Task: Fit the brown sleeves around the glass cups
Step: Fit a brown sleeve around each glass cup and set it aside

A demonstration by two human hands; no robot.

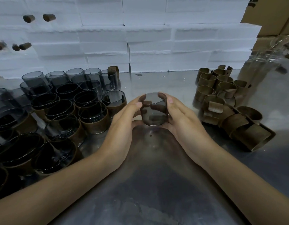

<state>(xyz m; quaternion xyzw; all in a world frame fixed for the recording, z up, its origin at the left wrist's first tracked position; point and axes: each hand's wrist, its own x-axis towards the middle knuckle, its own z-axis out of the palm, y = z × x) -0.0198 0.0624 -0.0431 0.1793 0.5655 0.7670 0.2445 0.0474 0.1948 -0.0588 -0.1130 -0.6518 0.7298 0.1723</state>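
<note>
Two hands meet at the middle of a dull grey metal table point(156, 184), whose worn top is scuffed and carries a dark smear and a faint reflection beneath them. The left hand point(122, 127) and the right hand point(182, 122) curl their fingers around a smoky glass cup point(153, 109) from either side, holding it tilted just above the surface, with no sleeve on it. To the left, a crowd of glass cups point(62, 95) stands on the table; those nearer the camera wear brown sleeves around their lower halves, such as the sleeved cup point(93, 118), while the ones farther back are bare. One loose sleeve point(113, 72) sits at the far edge of that group. To the right, a pile of empty brown sleeves point(221, 101) lies well apart from the cups, some upright, some tipped over and overlapping. Behind the table rises a wall of stacked white foam blocks point(140, 38), with a few small brown pieces point(48, 17) sticking out of it at upper left. Cardboard boxes point(270, 17) fill the top right corner, with clear glassware point(275, 49), blurred, below them.
</note>
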